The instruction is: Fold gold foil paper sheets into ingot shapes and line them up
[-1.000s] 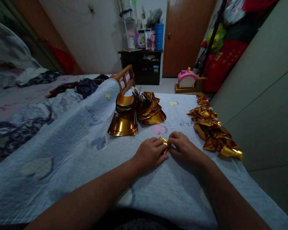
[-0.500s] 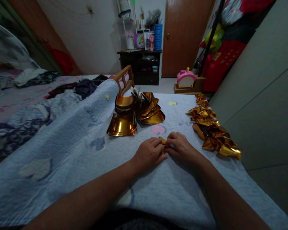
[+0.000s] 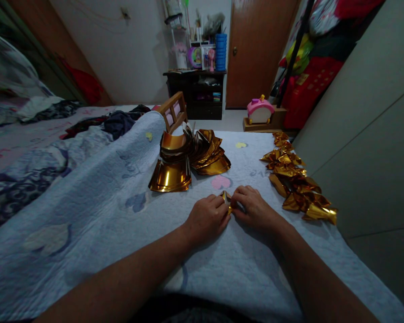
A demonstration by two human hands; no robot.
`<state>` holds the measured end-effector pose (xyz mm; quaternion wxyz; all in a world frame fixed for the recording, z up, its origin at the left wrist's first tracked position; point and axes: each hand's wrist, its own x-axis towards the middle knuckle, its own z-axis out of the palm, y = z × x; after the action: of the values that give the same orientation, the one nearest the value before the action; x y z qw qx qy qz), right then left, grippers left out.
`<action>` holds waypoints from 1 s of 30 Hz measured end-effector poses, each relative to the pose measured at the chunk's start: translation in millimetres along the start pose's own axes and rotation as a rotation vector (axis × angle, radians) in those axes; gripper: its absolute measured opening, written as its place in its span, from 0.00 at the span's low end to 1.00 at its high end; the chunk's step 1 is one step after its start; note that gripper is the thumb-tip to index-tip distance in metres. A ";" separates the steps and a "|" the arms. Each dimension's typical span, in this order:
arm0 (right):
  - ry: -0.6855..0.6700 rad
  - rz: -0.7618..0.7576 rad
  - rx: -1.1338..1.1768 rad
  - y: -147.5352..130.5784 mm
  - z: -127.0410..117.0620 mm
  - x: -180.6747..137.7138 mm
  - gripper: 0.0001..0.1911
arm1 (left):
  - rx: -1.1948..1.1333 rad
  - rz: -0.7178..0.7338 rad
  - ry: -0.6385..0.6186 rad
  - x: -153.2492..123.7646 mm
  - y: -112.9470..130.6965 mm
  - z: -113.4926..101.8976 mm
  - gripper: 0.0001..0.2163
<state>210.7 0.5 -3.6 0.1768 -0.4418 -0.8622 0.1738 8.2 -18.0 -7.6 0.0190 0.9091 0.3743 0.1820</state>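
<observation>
A small piece of shiny gold foil paper point(image 3: 226, 196) lies between my two hands on the pale blue quilt, mostly covered by fingers. My left hand point(image 3: 208, 216) is closed on its left side, and my right hand point(image 3: 251, 205) pinches its right side. Beyond my left hand rests a stack of curved gold foil sheets point(image 3: 173, 176), with more fanned sheets point(image 3: 212, 154) beside it. A row of folded gold foil pieces point(image 3: 299, 188) runs along the quilt's right edge.
The quilt point(image 3: 148, 242) covers the surface under my arms. At left is a bed with rumpled clothes point(image 3: 117, 123). A small wooden rail point(image 3: 175, 112) stands behind the sheets. A pink toy point(image 3: 260, 111), dark cabinet point(image 3: 195, 96) and door point(image 3: 259, 54) are farther back; a pale panel point(image 3: 366, 134) rises at right.
My fingers have shifted slightly on the small foil piece, and its top now shows a pointed fold. The left thumb has drawn in closer. The stacks and the row stay put.
</observation>
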 end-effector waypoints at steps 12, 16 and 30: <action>0.033 -0.021 0.051 -0.8 2.6 -0.3 0.15 | 0.138 0.067 0.051 -5.7 -5.2 6.7 0.07; 0.089 -0.048 0.048 0.7 6.9 0.5 0.19 | 0.095 0.041 0.103 -6.3 -9.3 4.9 0.07; 0.242 -0.132 0.074 2.3 11.4 3.3 0.10 | -0.014 0.053 0.072 -2.3 -18.0 -0.2 0.05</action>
<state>205.3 2.8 -14.2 0.3069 -0.3950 -0.8547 0.1388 -5.4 -6.6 -11.2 0.0071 0.9114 0.3492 0.2175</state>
